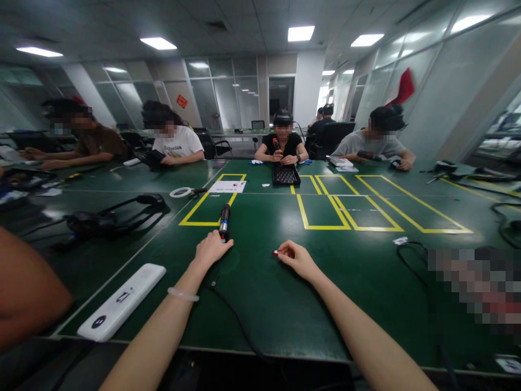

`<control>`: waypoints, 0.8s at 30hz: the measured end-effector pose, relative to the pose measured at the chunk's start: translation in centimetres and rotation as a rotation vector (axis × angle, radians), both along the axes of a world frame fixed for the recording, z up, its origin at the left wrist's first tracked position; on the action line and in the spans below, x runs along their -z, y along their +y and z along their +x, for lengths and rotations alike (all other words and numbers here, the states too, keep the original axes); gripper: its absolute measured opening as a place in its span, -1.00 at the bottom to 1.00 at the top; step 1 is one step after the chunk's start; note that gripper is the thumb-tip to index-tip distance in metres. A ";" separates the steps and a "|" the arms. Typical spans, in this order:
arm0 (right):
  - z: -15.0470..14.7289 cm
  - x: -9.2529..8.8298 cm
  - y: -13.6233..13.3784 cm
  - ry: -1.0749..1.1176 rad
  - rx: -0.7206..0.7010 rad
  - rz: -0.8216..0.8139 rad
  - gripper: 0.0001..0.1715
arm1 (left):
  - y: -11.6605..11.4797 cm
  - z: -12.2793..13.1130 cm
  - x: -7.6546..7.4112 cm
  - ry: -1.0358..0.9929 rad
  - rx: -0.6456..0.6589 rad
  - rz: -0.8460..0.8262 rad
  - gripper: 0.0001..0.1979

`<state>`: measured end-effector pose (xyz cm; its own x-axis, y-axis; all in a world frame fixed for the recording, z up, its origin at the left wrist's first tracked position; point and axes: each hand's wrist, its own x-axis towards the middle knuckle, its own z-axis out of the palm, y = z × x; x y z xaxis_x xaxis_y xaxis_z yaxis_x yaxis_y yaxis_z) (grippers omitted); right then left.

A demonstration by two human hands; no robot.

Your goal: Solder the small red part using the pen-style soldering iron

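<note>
Tool (224, 218) is sitting in the curled left hand (212, 250); the right hand (297, 258), nearly closed, is pinching a piece (275, 253), its slight hold perhaps risking a drop

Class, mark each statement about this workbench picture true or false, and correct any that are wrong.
1. The right hand holds a small red-and-white object. True.
2. The bracelet is on the right arm. False: the bracelet is on the left arm.
3. The left hand is at the near end of a dark cylinder. True.
4. The yellow outlines mark a white tabletop. False: the tabletop is green.
</note>
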<state>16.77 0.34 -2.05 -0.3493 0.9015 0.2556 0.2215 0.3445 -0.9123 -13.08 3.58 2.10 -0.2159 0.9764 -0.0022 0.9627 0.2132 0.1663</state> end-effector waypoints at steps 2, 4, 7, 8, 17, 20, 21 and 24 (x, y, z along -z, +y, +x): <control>-0.1 -0.1 0.0 -0.008 0.000 0.008 -0.77 | -0.6 1.6 0.0 -0.009 0.048 0.003 -0.38; -0.2 -0.1 -0.1 -0.019 0.004 0.018 -0.78 | -1.3 3.3 0.1 -0.025 0.112 0.009 -0.39; -0.3 -0.2 -0.2 -0.032 0.007 0.035 -0.80 | -2.6 5.9 0.3 -0.047 0.199 0.022 -0.42; -0.3 -0.2 -0.2 -0.036 0.008 0.040 -0.81 | -3.0 6.8 0.3 -0.055 0.224 0.025 -0.43; -0.3 0.0 -0.1 -0.086 -0.002 0.101 -0.89 | -5.0 11.6 0.4 -0.143 0.403 0.013 -0.45; -0.4 0.3 0.0 -0.113 0.006 0.113 -0.91 | -5.1 12.1 0.4 -0.131 0.413 0.020 -0.47; -0.5 0.3 0.0 -0.116 0.011 0.114 -0.91 | -5.1 12.2 0.3 -0.119 0.414 0.022 -0.48; -0.6 0.4 0.0 -0.107 0.010 0.111 -0.90 | -5.3 12.5 0.2 -0.070 0.413 0.016 -0.47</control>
<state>16.17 0.38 -2.41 -0.3708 0.8734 0.3157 0.3190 0.4390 -0.8400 -0.63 -1.68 1.90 0.1935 0.9810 0.0129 0.9530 -0.1910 0.2350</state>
